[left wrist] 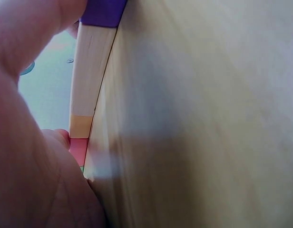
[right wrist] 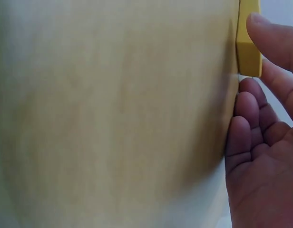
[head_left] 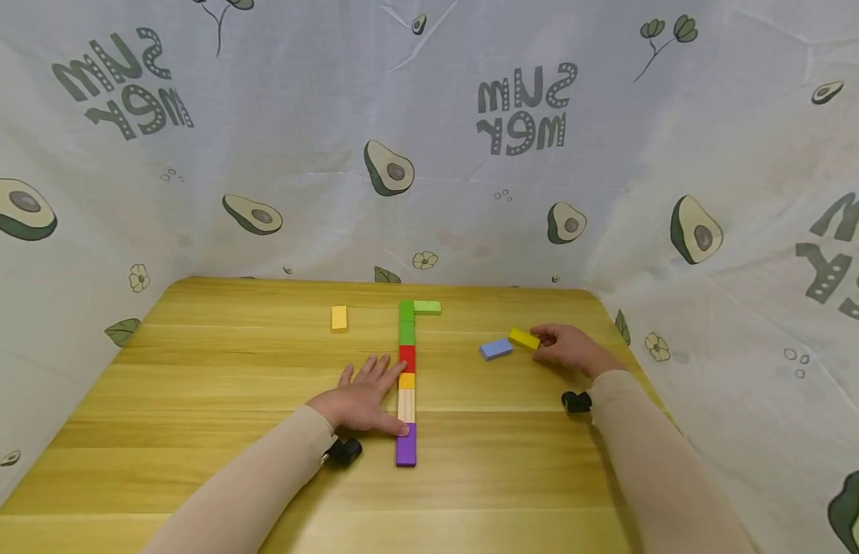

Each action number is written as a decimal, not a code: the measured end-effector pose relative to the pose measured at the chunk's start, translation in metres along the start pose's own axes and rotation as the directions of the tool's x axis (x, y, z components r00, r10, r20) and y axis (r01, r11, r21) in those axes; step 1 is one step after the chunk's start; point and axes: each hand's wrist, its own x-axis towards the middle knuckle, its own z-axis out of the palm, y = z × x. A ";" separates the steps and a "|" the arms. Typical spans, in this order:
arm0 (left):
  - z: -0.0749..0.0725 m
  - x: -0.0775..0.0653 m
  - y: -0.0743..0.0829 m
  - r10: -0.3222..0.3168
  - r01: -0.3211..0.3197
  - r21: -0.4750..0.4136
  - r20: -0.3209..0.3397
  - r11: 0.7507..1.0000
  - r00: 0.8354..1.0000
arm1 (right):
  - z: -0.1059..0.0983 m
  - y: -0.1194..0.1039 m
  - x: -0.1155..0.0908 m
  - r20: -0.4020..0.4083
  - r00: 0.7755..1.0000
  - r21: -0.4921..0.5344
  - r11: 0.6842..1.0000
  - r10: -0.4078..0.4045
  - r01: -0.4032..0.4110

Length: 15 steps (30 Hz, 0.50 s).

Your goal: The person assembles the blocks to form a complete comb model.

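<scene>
Okay, printed cloth [head_left: 318, 100] is filling the back and sides, running out of frame. Desk [head_left: 194, 377] is losing its near edge below the head view. Left sleeve [head_left: 249, 485] and right sleeve [head_left: 660, 462] are getting cut off at the bottom. Block row [head_left: 407, 382] is running purple block [head_left: 406, 452], plain wood block [head_left: 406, 405], orange, red block [head_left: 405, 355], two greens. Left hand [head_left: 360, 402] is lying spread, fingers released: index touching and partly covering red, thumb covering part of purple near the plain wood seam. In left wrist, the hand is blocking one side, purple is getting cropped, green is showing as a sliver. Right hand [head_left: 571, 350] is pinching the yellow block [head_left: 523, 339] by its right end, right of the row; index is partly hiding behind it, and right wrist is cropping its other end. Blue block [head_left: 496, 349] is lying beside yellow; can't tell if touching. Light green block [head_left: 427, 308] is butting against the row's far end.
</scene>
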 end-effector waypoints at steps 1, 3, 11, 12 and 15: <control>0.000 0.001 0.000 -0.006 0.006 0.007 0.002 1.000 1.000 | 0.000 0.001 0.000 -0.001 1.000 0.002 1.000 0.001 -0.001; -0.001 0.000 0.002 -0.007 0.007 0.010 0.000 1.000 1.000 | 0.001 0.001 0.001 -0.007 1.000 0.001 1.000 0.001 -0.001; -0.003 0.000 0.002 -0.003 0.003 0.013 0.005 1.000 1.000 | 0.005 0.003 0.003 -0.028 1.000 -0.003 1.000 -0.007 0.007; -0.002 0.000 0.002 -0.004 0.004 0.014 0.006 1.000 1.000 | 0.005 0.003 0.003 -0.032 0.999 -0.001 1.000 -0.004 0.004; -0.003 0.000 0.002 -0.005 0.005 0.013 0.003 1.000 1.000 | 0.005 0.003 0.003 -0.033 0.999 -0.004 1.000 -0.008 0.008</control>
